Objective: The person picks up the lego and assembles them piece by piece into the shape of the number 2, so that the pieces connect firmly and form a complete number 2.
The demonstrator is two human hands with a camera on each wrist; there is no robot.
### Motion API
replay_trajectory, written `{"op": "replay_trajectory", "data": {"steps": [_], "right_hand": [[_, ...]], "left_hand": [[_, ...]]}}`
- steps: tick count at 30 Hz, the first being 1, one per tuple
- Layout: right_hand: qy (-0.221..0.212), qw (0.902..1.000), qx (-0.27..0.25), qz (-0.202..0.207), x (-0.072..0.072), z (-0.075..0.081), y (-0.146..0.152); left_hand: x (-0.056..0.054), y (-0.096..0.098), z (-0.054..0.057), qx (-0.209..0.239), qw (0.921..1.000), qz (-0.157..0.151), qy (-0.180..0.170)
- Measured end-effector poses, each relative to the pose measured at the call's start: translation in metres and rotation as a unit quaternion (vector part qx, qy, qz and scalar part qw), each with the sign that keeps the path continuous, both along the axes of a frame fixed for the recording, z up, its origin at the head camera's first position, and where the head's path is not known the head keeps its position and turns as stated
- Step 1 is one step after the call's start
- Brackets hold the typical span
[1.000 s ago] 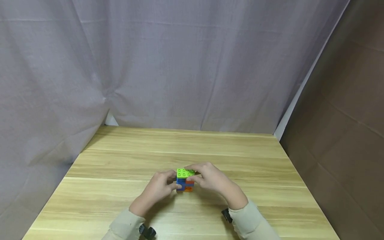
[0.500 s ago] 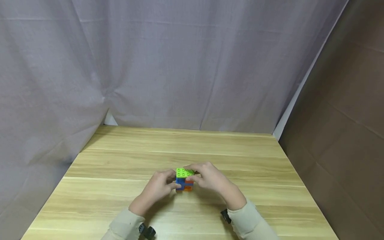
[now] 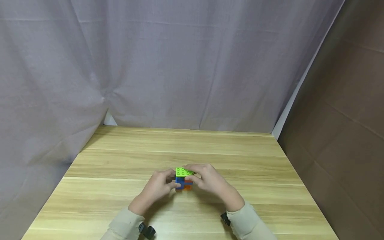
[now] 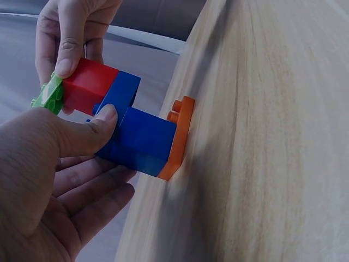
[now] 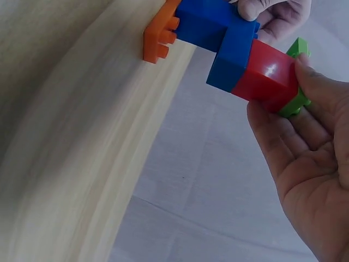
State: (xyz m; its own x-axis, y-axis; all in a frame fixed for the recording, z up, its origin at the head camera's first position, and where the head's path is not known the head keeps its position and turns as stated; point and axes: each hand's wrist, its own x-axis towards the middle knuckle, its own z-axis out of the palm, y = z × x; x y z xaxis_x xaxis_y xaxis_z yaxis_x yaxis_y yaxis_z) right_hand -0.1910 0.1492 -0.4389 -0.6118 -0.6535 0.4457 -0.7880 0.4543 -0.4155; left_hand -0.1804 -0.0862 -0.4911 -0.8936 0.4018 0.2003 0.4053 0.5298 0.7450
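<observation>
A stack of toy building bricks stands on the table between the hands. Its base is an orange plate with studs. Above that sit a blue brick, a flatter blue brick and, to the right, a red brick. A bright green plate tops it. My left hand pinches the blue bricks from the left, thumb in front and fingers behind. From the right, my right hand grips the red brick near the green plate, thumb on the near side. Its fingers hide part of the green plate.
The wooden table extends around the stack. A grey curtain hangs behind it, and a brownish cloth hangs along the right side. Small black cameras are worn at both wrists.
</observation>
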Motion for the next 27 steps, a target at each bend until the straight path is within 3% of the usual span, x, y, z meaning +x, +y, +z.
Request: {"op": "replay_trajectory", "data": {"steps": [4, 7, 10, 14, 17, 20, 27], "right_hand": [[0.003, 0.9999, -0.013, 0.008, -0.001, -0.007, 0.003], [-0.027, 0.9994, -0.023, 0.004, -0.002, -0.012, 0.006], [-0.087, 0.9957, -0.030, -0.006, -0.003, -0.016, 0.009], [-0.175, 0.9837, -0.040, -0.015, -0.007, -0.019, 0.015], [-0.213, 0.9757, -0.046, -0.025, -0.011, -0.024, 0.021], [-0.232, 0.9707, -0.045, -0.042, -0.015, -0.028, 0.026], [-0.229, 0.9706, -0.044, -0.059, -0.020, -0.027, 0.028]], "left_hand": [[-0.002, -0.001, -0.004, 0.008, 0.9996, -0.015, -0.021], [-0.005, -0.002, -0.006, 0.017, 0.9985, -0.030, -0.042], [-0.007, -0.003, -0.007, 0.023, 0.9975, -0.036, -0.056], [-0.011, -0.003, -0.009, 0.038, 0.9966, -0.041, -0.061], [-0.014, -0.003, -0.009, 0.049, 0.9959, -0.048, -0.059], [-0.015, -0.003, -0.009, 0.053, 0.9954, -0.047, -0.064], [-0.016, -0.004, -0.004, 0.069, 0.9941, -0.025, -0.080]]}}
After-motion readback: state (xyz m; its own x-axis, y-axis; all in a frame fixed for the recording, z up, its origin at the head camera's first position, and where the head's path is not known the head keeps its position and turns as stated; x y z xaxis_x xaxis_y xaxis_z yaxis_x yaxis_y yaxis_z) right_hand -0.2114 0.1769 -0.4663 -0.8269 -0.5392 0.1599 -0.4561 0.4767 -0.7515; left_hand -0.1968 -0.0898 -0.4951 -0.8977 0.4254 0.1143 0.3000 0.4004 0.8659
